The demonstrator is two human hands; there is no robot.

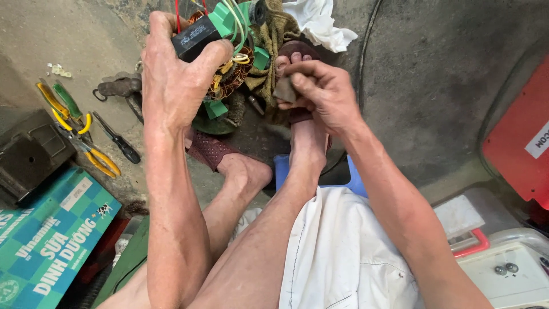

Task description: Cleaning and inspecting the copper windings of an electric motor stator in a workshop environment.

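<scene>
Both hands grasp: left hand (171, 74) a black capacitor (196, 38), right hand (320, 91) a grey scrap (284, 90).

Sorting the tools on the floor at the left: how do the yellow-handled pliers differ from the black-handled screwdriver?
The yellow-handled pliers have two curved yellow grips that spread apart; the black-handled screwdriver has one straight black handle. The pliers lie nearer the green patterned box, the screwdriver nearer the left hand. Both lie flat and untouched on the concrete floor, pointing the same diagonal way.

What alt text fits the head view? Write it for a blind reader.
Left hand grips a black capacitor wired to a copper-wound motor stator on the concrete floor; right hand pinches a small grey piece. Pliers and a screwdriver lie to the left.
</scene>
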